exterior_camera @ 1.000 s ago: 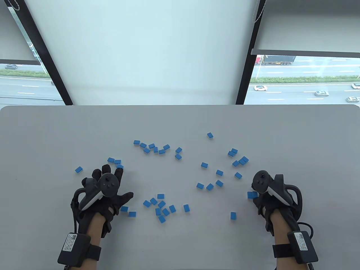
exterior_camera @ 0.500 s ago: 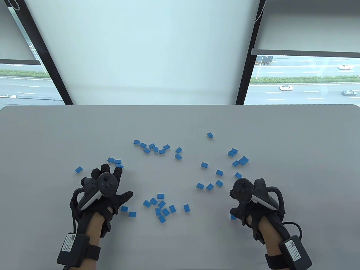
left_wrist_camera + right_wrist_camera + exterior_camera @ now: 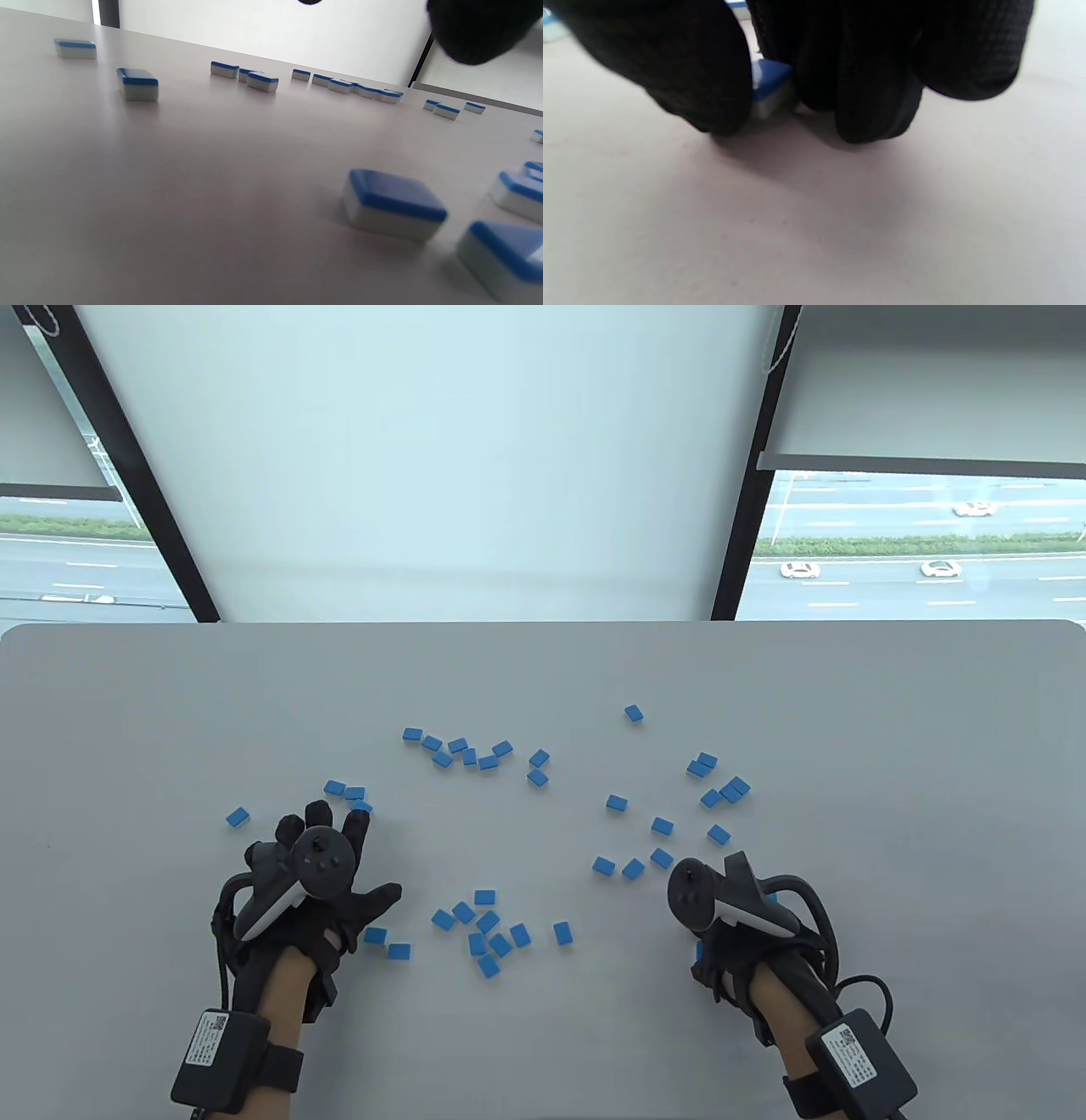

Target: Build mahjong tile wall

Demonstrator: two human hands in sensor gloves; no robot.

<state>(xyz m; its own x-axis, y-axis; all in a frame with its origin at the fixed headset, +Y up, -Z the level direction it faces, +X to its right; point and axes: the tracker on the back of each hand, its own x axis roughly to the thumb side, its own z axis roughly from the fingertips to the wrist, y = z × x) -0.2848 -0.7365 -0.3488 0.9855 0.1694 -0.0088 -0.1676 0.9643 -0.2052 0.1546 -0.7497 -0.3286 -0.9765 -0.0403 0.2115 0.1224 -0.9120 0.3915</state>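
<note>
- right hand, near edge at about 4 o'clock on the bench: fingers curled down round one blue tile; thumb on one side, fingers on the other, tile still touching the bench
- table view hides that grip under the tracker; only a sliver of blue shows at the hand's left edge. The right wrist view is what shows the pinch
- left hand at about 8 o'clock: fingers spread flat, straight, holding nothing; fingertips just beside a tile near 9 o'clock
- loose clump of tiles near 6 o'clock between the hands, none aligned
- left wrist view shows tiles lying flat, blue back up, white underneath; table view shows only blue tops
- mid bench: scattered singles near 3 o'clock, small group at 2 o'clock
- far: ragged string of tiles near 12 o'clock, one lone tile beyond
- progress judgement: very early; no row, no stacking visible anywhere. Every tile remains to be gathered, lined up and stacked
</note>
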